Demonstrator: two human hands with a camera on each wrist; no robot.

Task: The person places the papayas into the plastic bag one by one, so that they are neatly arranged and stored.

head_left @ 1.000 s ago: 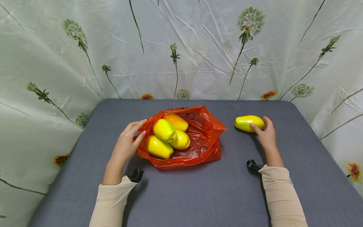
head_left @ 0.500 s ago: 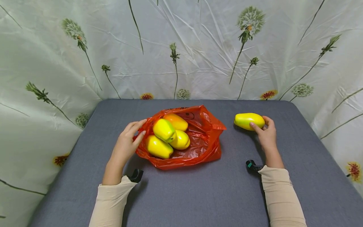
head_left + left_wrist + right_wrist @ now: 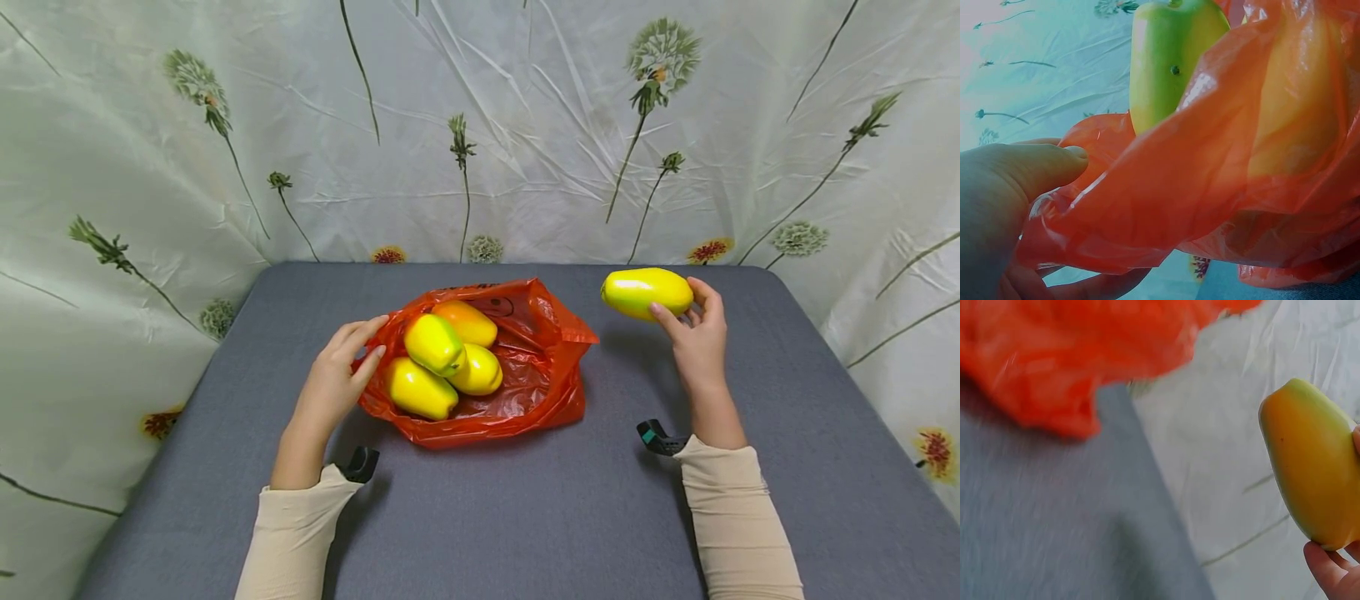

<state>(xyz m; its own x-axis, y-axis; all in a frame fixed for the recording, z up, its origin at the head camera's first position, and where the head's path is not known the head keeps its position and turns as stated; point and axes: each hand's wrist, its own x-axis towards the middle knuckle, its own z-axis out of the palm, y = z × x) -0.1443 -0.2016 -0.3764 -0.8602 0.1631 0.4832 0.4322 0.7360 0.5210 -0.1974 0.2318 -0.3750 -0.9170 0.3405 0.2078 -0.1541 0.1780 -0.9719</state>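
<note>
A yellow-green papaya [image 3: 647, 292] is in my right hand [image 3: 702, 337], held by its right end between thumb and fingers, above the table to the right of the bag. In the right wrist view the same papaya [image 3: 1313, 465] shows orange-yellow with a green tip. The red plastic bag [image 3: 517, 408] lies with its mouth wide apart. Several papayas [image 3: 435, 343] rest inside, heaped toward its left side. My left hand [image 3: 333, 375] grips the bag's left rim. In the left wrist view, its thumb lies on the red plastic [image 3: 1147, 194] and the fingers pass behind.
A grey cloth-covered table [image 3: 510, 525] carries everything. Behind it hangs a pale curtain [image 3: 525, 150] printed with dandelions. Black wrist devices [image 3: 660, 437] stick out beside both sleeves.
My right hand has lifted the papaya off the table and carried it up and slightly left. The left hand and the bag stay where they were.
</note>
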